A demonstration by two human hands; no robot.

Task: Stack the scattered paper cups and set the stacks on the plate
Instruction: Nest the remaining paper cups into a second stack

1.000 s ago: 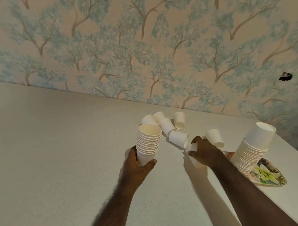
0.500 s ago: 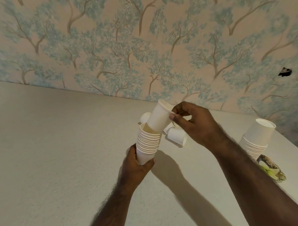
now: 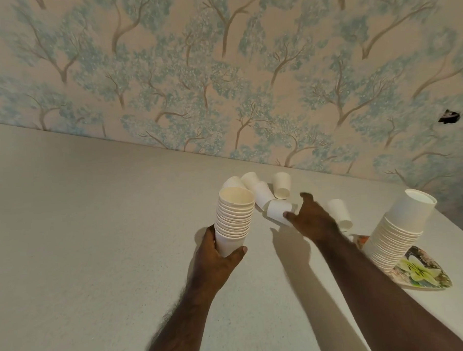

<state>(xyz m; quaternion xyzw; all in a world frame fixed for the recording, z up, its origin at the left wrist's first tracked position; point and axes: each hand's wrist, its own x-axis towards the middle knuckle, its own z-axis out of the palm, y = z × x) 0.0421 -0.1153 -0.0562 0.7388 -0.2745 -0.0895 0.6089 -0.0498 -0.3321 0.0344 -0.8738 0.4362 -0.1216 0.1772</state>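
My left hand (image 3: 220, 258) grips the bottom of an upright stack of white paper cups (image 3: 235, 219), mouth up, just above the table. Behind it several loose white cups lie scattered (image 3: 281, 185), and one more cup (image 3: 339, 213) lies further right. My right hand (image 3: 310, 217) reaches over a cup lying on its side (image 3: 277, 211); its thumb touches the cup's side and its fingers are spread above it. A flowered plate (image 3: 425, 273) at the right carries a tall leaning stack of cups (image 3: 402, 229).
The pale table (image 3: 95, 247) meets the tree-patterned wallpaper (image 3: 221, 83) just behind the loose cups. The plate sits near the table's right edge. A dark spot (image 3: 448, 116) marks the wall at the right.
My right hand dropped its cup into the stack in my left hand, then moved down and right to the cup lying on its side. The stack has one cup more.
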